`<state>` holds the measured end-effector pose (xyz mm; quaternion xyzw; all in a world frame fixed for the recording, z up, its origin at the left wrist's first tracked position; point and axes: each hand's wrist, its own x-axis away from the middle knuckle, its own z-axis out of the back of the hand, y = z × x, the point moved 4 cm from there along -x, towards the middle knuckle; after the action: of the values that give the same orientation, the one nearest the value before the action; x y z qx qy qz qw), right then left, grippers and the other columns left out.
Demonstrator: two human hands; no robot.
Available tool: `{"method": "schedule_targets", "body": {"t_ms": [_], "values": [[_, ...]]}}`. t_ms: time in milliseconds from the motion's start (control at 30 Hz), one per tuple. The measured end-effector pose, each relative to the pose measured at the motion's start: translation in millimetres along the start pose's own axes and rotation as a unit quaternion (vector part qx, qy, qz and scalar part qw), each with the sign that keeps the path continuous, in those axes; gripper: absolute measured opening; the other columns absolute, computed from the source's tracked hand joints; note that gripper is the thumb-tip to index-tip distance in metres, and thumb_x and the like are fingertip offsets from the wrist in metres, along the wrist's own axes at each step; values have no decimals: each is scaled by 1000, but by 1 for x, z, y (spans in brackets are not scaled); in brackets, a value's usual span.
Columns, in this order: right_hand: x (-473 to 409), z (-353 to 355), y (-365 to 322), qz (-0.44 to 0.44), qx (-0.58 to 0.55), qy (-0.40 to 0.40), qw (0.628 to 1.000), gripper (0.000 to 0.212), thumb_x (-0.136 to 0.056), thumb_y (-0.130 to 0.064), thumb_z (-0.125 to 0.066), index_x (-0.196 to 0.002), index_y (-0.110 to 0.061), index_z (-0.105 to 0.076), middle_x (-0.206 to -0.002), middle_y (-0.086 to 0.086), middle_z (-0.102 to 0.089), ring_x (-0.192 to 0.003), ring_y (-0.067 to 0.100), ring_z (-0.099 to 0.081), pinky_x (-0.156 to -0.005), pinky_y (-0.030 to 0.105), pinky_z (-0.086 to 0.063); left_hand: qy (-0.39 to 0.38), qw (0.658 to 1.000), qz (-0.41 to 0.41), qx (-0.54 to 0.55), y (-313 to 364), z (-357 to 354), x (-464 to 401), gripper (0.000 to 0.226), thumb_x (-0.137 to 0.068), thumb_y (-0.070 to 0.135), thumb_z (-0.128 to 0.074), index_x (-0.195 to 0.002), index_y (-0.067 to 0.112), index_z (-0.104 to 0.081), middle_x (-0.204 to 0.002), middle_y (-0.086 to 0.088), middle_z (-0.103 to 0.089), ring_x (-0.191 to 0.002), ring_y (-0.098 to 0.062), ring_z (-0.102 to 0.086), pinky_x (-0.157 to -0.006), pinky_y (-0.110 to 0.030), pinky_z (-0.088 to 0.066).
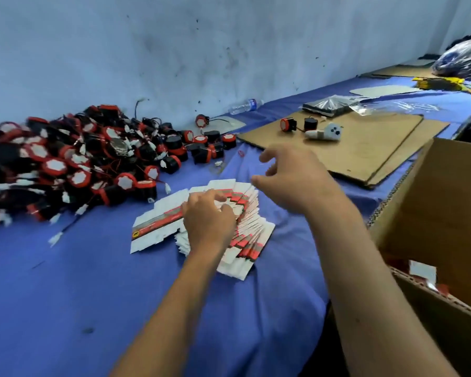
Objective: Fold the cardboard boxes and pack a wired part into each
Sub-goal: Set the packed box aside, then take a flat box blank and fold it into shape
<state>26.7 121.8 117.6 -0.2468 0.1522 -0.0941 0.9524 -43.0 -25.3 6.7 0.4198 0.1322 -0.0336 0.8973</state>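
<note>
A fanned stack of flat white-and-red box blanks [252,232] lies on the blue table cover [65,295] in the middle. My left hand [208,221] rests on the stack, its fingertips curled onto the top blanks. One blank [155,227] sticks out to the left of that hand. My right hand [291,175] hovers above the far edge of the stack with fingers loosely spread and holds nothing. A big heap of black-and-red wired parts [74,161] covers the table's left side against the wall.
A large open brown carton [446,240] stands at the right and holds small packed boxes. Flat cardboard sheets [359,148] lie behind it, with two wired parts [288,124] and a white object on them. A plastic bottle [245,105] lies by the wall.
</note>
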Motion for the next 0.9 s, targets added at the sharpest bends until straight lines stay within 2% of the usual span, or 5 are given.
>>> {"method": "schedule_targets", "body": {"t_ms": [200,367,667,767,900], "values": [[-43,-150,-60,118,112,-193,968,36,-87,-23,-69,-121,-12,-65,-125,10,-66,-117,33,-60,-96,41,-52,-83,958,100,-256,-119,60,-31,59,-85,19,-65,-141,20,-49,-150,-12,-43,-137,-35,-41,-110,-44,-43],[-60,-202,-87,133,134,-235,953,27,-91,-28,-63,-116,-18,-63,-125,7,-63,-123,32,-51,-107,58,-41,-94,951,-23,-292,-143,90,-38,36,-87,4,-53,-109,26,-72,-99,-6,-73,-92,-35,-65,-73,-42,-53],[-51,-183,-130,148,-297,18,943,51,-102,-59,-43,-126,-18,-62,-124,1,-65,-121,21,-56,-98,39,-45,4,982,110,154,-176,148,-27,43,-111,27,-44,-82,6,-68,-79,2,-65,-75,-18,-57,-70,-35,-48],[-23,-214,-161,195,-300,-77,930,66,-93,-59,-61,-143,-18,-49,-139,2,-54,-131,19,-45,-111,36,-38,94,889,225,387,-195,165,1,27,-105,14,-51,-86,14,-70,-82,-1,-76,-84,-24,-68,-82,-40,-54],[26,-267,-198,196,-345,-198,896,65,-79,-52,-82,-131,-25,-53,-121,-8,-63,-113,9,-59,-102,37,-49,83,913,227,330,-223,192,33,25,-78,27,-55,-90,15,-73,-99,-8,-74,-99,-28,-66,-89,-42,-52]]}}
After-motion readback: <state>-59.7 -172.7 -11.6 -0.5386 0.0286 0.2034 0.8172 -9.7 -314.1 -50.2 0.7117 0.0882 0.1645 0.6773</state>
